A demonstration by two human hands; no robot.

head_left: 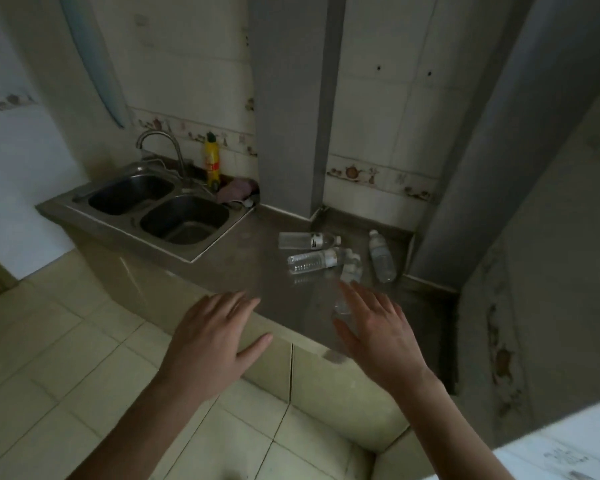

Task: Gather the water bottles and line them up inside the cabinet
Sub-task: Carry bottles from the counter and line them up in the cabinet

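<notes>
Several clear plastic water bottles lie on their sides on the steel counter [257,258]. One bottle [309,240] is farthest back, a second [314,260] lies just in front of it, and a third [381,256] rests at the right near the grey column. Another bottle [351,268] points toward me, its lower part partly hidden behind my right hand [378,327]. That hand is spread open above it, fingers apart, holding nothing. My left hand [215,334] hovers open over the counter's front edge. The cabinet doors [312,379] below the counter are closed.
A double steel sink [160,209] with a tap [163,147] sits at the left of the counter. A yellow detergent bottle [211,161] and a pink cloth [236,190] stand behind it. Grey columns [291,98] rise at the back and right. The floor is tiled.
</notes>
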